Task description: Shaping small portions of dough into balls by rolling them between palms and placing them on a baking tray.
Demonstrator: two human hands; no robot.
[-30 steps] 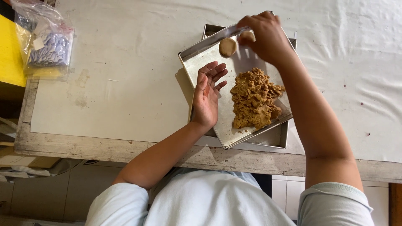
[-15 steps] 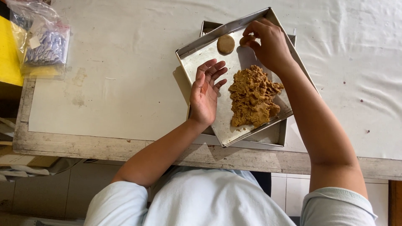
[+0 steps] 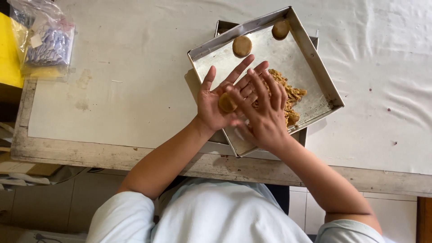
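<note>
A square metal tray (image 3: 320,72) sits on the white table (image 3: 135,67), stacked askew on a second tray. In it lie a pile of brown crumbly dough (image 3: 294,96) and two flattened round dough discs (image 3: 242,46) (image 3: 280,29) near its far edge. My left hand (image 3: 213,105) is palm up over the tray's near left corner with a small ball of dough (image 3: 226,102) on it. My right hand (image 3: 263,114) lies across the left palm, fingers spread, pressing on the ball and hiding part of the pile.
A clear plastic bag (image 3: 45,42) with small bluish items rests at the table's far left, beside a yellow object (image 3: 9,49). The table's worn front edge (image 3: 112,155) runs below my arms. The lower tray's corner (image 3: 222,26) shows behind the upper one.
My right hand came back from the tray's far edge, leaving a second disc there, and now lies over my left palm with a dough ball between them.
</note>
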